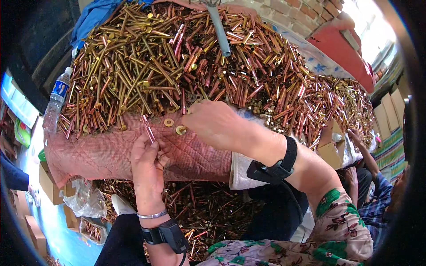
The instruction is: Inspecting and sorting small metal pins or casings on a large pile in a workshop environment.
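My left hand point(148, 159) pinches a slim copper-coloured metal sleeve point(149, 129) upright between thumb and fingers, over a pink quilted cloth point(97, 155). To its right, my right hand point(215, 124) reaches to the near edge of the pile with fingers curled together; whatever they hold is hidden. Just left of those fingers, a brass-coloured washer point(168, 123) lies on the cloth, and another washer point(181, 130) is close by. Long brass-coloured bolts point(128, 66) are heaped behind my left hand. Copper-coloured sleeves point(242, 84) fill the heap's middle and right, with small nuts point(271, 119) beyond my right wrist.
A clear water bottle point(55, 99) stands at the heap's left edge. A grey pipe point(218, 31) juts over the heap. At the right, another person's hand point(355, 136) touches the pile beside a cardboard box point(330, 144). More metal parts point(208, 199) lie below the cloth.
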The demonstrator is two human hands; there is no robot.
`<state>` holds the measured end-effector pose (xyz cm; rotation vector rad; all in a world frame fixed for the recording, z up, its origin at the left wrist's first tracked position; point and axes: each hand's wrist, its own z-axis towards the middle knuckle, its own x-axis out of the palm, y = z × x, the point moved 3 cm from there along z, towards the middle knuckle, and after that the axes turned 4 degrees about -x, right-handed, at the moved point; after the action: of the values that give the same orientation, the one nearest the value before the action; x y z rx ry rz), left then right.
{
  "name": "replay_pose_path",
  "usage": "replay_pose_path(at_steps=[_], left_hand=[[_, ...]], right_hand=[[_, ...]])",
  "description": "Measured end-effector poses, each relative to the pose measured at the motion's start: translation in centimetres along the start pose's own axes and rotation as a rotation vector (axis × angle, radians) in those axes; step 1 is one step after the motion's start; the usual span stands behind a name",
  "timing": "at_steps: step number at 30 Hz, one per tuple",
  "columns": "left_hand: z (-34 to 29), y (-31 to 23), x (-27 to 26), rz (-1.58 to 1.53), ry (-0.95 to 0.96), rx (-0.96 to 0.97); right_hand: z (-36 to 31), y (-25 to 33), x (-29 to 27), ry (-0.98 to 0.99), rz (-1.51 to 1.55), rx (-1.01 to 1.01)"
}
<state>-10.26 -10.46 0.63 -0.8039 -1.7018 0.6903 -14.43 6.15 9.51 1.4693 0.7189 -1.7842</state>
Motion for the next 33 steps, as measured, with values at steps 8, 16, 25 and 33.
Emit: replay_pose_path(at_steps=[8, 16, 25, 33], left_hand=[[-0.3, 0.0, 0.1, -0.106, 0.063, 0.000], [0.0, 0.8, 1.2, -0.217, 0.049, 0.079], [-1.1, 0.7, 2.5, -0.325, 0.121, 0.021], [-0.9, 1.7, 2.2, -0.401, 0.094, 0.031]], right_hand=[[4.6, -1.5, 1.0, 0.412, 0.040, 0.250], [-5.1, -2.0, 5.0, -0.108, 0.897, 0.661], [-6.0, 2.9, 3.9, -0.196, 1.365, 0.745], [-6.6, 3.5, 4.2, -0.206, 1.234, 0.763]])
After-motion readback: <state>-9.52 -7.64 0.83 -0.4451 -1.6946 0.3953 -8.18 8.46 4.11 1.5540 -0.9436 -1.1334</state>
